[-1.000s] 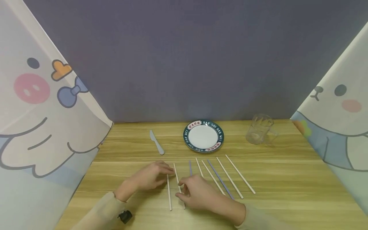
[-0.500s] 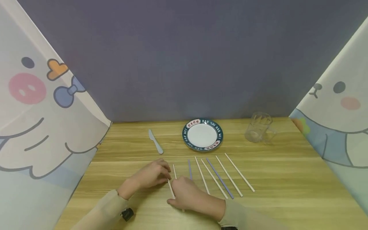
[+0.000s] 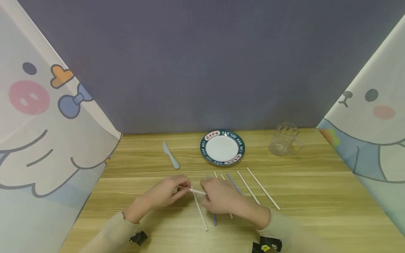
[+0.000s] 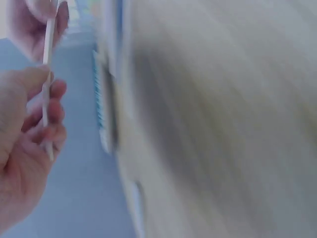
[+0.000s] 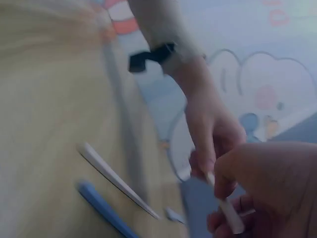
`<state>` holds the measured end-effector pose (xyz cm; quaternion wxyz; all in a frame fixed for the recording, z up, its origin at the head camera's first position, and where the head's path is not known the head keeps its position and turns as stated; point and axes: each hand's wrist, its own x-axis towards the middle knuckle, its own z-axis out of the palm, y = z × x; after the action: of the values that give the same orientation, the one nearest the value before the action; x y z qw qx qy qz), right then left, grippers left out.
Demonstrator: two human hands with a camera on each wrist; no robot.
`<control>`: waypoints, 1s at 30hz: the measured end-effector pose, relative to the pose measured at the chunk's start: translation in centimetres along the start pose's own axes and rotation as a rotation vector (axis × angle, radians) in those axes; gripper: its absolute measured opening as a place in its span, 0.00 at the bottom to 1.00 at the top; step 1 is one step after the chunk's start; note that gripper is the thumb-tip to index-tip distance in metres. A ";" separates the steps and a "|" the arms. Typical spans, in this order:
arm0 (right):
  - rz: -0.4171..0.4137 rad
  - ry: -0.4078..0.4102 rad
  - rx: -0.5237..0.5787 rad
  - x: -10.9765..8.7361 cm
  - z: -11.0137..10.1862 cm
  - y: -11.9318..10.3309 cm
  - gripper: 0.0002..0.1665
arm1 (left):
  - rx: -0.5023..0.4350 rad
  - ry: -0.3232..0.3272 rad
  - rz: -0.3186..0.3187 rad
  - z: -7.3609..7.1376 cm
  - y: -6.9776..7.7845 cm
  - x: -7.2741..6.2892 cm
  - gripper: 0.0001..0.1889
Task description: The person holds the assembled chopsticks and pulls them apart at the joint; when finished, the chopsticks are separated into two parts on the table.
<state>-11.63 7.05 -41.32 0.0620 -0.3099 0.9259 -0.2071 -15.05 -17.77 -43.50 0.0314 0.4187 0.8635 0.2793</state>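
Observation:
In the head view, a white chopstick [image 3: 198,192] is held level above the table between both hands. My left hand [image 3: 166,191] pinches its left end, and my right hand [image 3: 221,196] grips its right end. The left wrist view shows the thin end of the chopstick [image 4: 46,106] running past the left fingers. Below it a second white chopstick [image 3: 200,214] lies on the wood. A blue chopstick [image 3: 214,220] lies partly hidden under the right hand. Several others, such as a white chopstick [image 3: 263,188], lie to the right.
A green-rimmed white plate [image 3: 222,148] stands at the back middle of the wooden table [image 3: 142,154]. Left of it lies a pale knife [image 3: 171,155]. A clear glass mug [image 3: 283,140] stands at the back right. A grey panel [image 3: 202,70] rises behind.
The leftmost white chopstick has come up off the table and turned crosswise between the hands. My right hand went left onto it, then back right and away from me.

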 end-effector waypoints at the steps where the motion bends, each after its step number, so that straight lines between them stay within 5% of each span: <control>1: -0.018 -0.001 0.017 -0.1 -0.8 0.4 0.07 | 0.004 0.033 0.007 -0.1 0.6 0.3 0.04; 7: -0.150 -0.009 0.009 -1.0 -4.3 2.8 0.10 | 0.062 0.228 0.062 -0.1 3.7 2.6 0.02; 12: -0.240 0.056 -0.076 -1.5 -6.1 4.7 0.15 | 0.080 0.315 0.085 0.0 5.5 4.3 0.03; 30: -0.335 0.071 -0.028 -2.7 -7.3 6.4 0.16 | 0.107 0.312 0.186 -0.2 7.2 5.6 0.03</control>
<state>-14.78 15.83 -37.41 -0.0105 -0.4533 0.8656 -0.2126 -13.68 -10.19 -38.64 -0.1511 0.4492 0.8292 0.2964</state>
